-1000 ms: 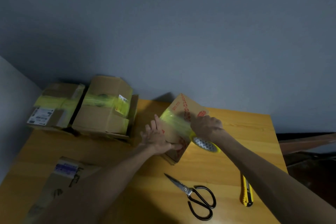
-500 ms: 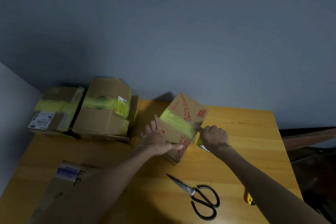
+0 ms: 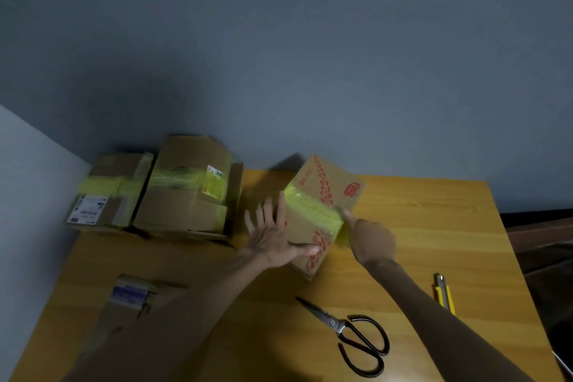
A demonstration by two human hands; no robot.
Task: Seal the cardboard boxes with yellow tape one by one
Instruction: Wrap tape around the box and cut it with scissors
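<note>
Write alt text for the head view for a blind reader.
A person's left hand steadies a red-printed cardboard box on a wooden table while the right hand holds yellow tape at its edge. Scissors and a utility knife lie nearby.

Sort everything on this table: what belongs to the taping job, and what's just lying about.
In the job: red-printed cardboard box, yellow tape across it, left hand, right hand, small taped box, large taped box.
Lying about, untouched: scissors, yellow utility knife, purple-labelled cardboard box.
</note>
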